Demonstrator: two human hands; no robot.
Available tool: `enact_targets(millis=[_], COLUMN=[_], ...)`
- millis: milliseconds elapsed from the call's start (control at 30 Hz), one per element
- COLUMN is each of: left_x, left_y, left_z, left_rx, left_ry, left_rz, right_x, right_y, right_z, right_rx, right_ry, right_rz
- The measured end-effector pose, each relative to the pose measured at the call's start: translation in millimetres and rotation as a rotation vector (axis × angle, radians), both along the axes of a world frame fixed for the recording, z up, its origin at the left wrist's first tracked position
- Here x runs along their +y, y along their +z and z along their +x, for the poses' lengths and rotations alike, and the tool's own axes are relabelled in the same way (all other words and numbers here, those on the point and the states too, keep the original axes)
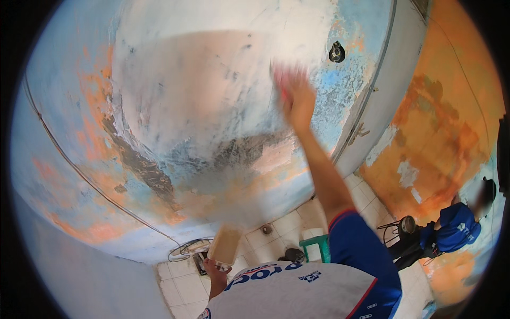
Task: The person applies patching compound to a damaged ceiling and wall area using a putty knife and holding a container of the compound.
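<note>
My right hand point(300, 103) is raised against the wall, smeared by motion, with its fingers closed round a pinkish-red tool point(287, 77). The tool's edge is too blurred to tell its exact kind. Pale filler point(207, 80) covers a wide patch of the wall point(69, 101) beside it, streaked with grey marks. Down low, my left hand point(217, 272) grips a tan rectangular tray-like piece point(225, 245) by its near end, and it stands away from the wall. Whether anything lies on this piece I cannot make out.
A cable point(79, 169) runs down the wall to coiled wires near the floor. A green stool point(314, 245) stands on white tiles below my right arm. At the right, another person in a blue shirt point(458, 227) is by an orange wall. A black fitting point(337, 52) protrudes nearby.
</note>
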State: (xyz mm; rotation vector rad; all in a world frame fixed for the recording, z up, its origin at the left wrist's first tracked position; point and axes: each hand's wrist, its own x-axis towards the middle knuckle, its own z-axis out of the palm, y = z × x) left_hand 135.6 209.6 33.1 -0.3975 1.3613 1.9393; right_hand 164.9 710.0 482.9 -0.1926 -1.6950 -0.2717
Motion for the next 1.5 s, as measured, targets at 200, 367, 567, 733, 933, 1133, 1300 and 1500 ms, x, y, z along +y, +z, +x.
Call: enact_targets(millis=[200,367,567,733,933,1133,1300,1500], left_x=[15,8,11,0,-4,10,26,45], left_y=[28,8,6,3,-2,-28,-12,-16], left_z=[14,8,9,9,9,31,35,55], left_rx=[0.026,0.009,0.05,0.346,-0.022,0.363,0.031,-0.015], left_ry=[-0.002,0.008,-0.035,-0.231,-0.024,-0.09,0.039,0.058], left_rz=[-0.099,-0.039,-0.071,-0.062,0.009,-0.108,-0.014,-0.03], right_x=[-95,-51,23,35,6,-64,-64,54], right_y=[-310,-239,122,255,65,-309,-322,58], right_z=[42,52,53,32,0,47,65,75], right_rx=[-0.565,-0.227,0.301,0.204,0.047,-0.579,-0.359,0.304], right_ry=[0.111,0.151,0.003,0.005,0.073,0.148,0.113,0.142], right_rz=[-0.672,-0.524,0.065,0.035,0.062,-0.665,-0.752,-0.095])
